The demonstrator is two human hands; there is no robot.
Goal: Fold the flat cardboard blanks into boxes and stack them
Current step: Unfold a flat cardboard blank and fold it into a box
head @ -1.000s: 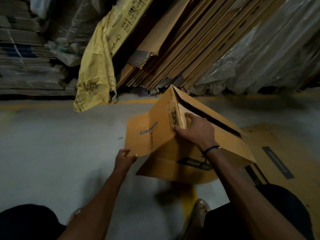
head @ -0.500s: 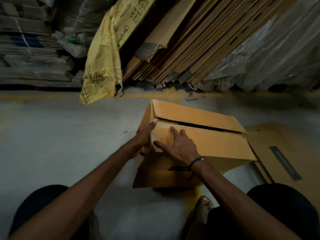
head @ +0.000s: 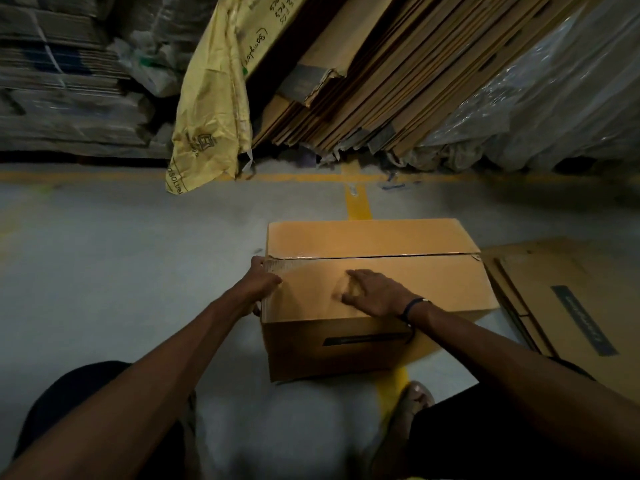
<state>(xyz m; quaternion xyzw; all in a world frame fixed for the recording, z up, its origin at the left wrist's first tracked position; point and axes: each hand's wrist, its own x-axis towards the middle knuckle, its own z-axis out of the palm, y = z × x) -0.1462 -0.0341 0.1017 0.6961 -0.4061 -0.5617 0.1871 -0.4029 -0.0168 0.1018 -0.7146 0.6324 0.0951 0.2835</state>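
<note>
Box [head: 374, 271] flaps shut, left hand [head: 261, 285] gripping its edge, right hand [head: 374, 294] seemingly flat.

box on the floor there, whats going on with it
A person is closing up a cardboard box on the floor. The two top flaps are down and meet at a seam. The right hand lies on the near flap, and the left hand holds the box's left top edge. Flat blanks lie on the floor to its right; more lean in a stack behind.
</note>
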